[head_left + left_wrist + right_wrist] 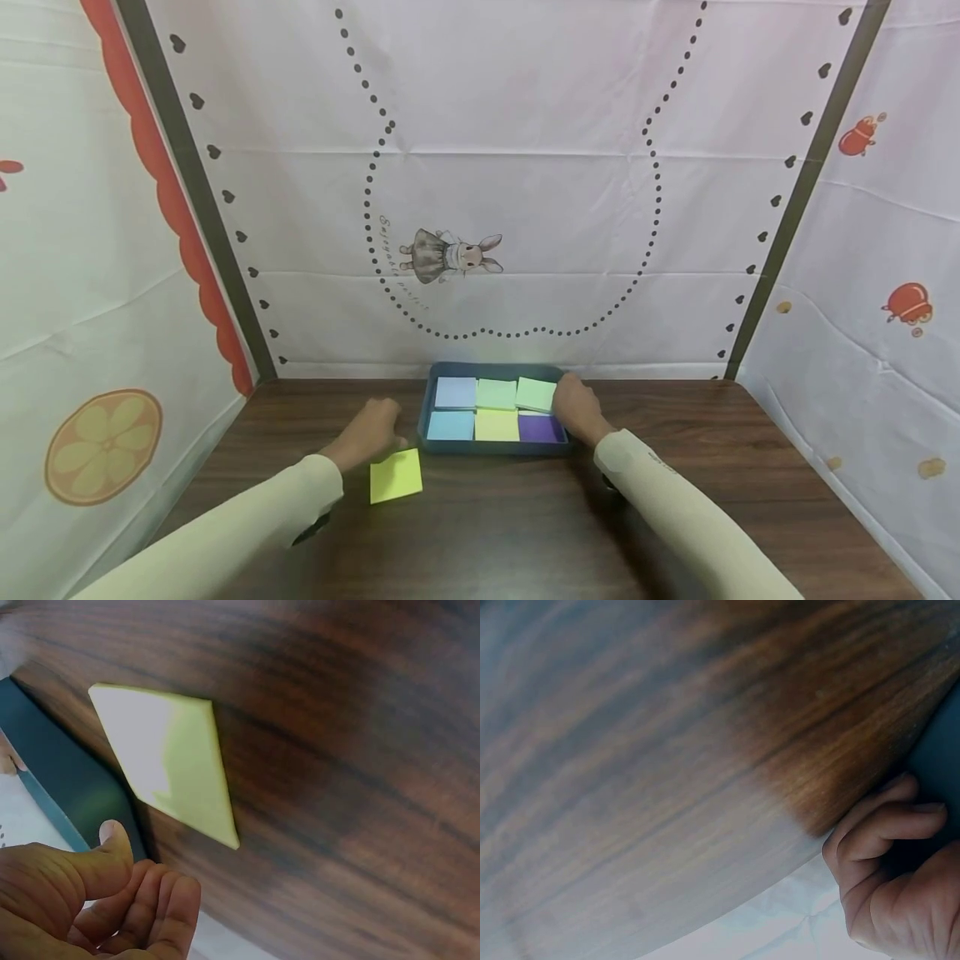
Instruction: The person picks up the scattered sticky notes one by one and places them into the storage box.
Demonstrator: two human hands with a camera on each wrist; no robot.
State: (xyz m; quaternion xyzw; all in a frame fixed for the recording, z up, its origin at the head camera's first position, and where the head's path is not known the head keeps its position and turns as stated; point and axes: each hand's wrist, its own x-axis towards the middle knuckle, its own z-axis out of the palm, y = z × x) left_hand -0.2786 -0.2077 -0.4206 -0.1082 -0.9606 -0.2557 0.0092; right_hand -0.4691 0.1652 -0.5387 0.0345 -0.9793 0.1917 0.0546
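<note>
A yellow sticky note pad (396,476) lies on the table, left of a dark blue tray (495,447). Just beyond it, my left hand (370,429) hovers with loosely curled fingers; in the left wrist view nothing sits between the thumb (115,851) and fingers. My right hand (579,406) is at the tray's right side, beside a tilted light green pad (536,394). Its fingers (892,825) curl next to the tray's dark wall in the right wrist view. The thumb is hidden, so whether it grips the wall or the pad is unclear.
Inside the tray are a periwinkle pad (455,392), another green pad (496,393), a light blue pad (451,426), a pale yellow pad (497,425) and a purple pad (540,428). White printed cloth (525,250) borders the dark wooden table (495,525) behind and at both sides.
</note>
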